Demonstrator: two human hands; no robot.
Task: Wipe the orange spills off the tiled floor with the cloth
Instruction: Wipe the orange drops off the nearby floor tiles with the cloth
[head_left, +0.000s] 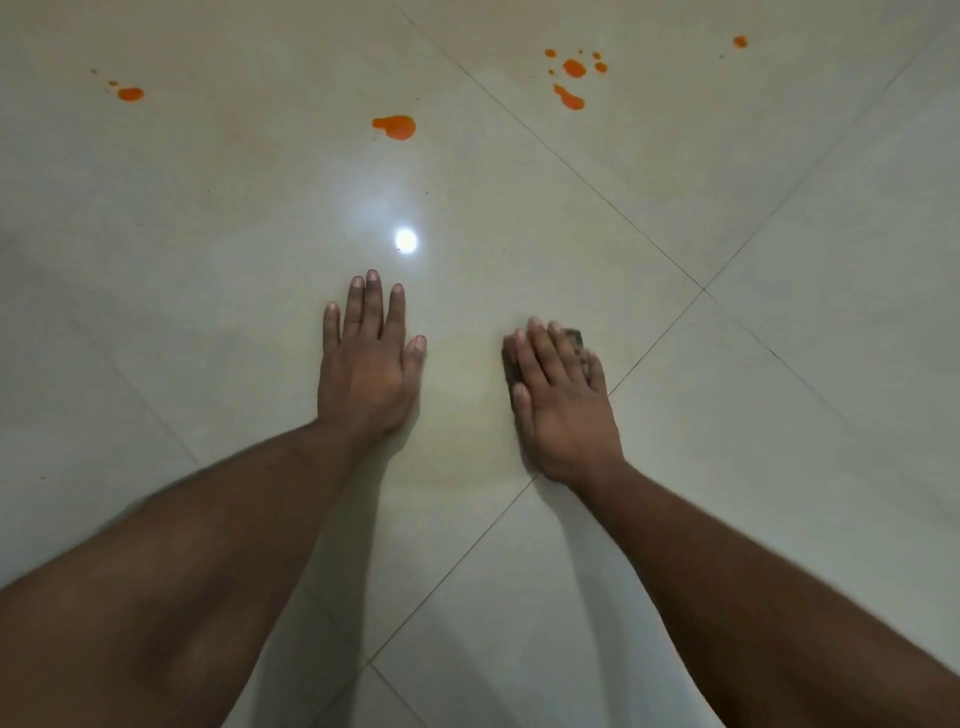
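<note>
My left hand (366, 358) lies flat on the pale tiled floor (208, 234), fingers straight, holding nothing. My right hand (561, 400) presses flat on a small dark cloth (575, 336), which shows only at my fingertips and beside my thumb. Between my hands a faint yellowish smear (462, 415) marks the tile. Orange spills lie farther away: a blob (397, 126) ahead of my left hand, a small one (130, 94) at the far left, a cluster (571, 83) at the upper right, and a dot (740, 41) beyond it.
Grout lines cross the floor diagonally and meet at a joint (704, 288) to the right of my right hand. A bright lamp reflection (405, 240) shines just beyond my left fingertips. Glossy tile surrounds both arms.
</note>
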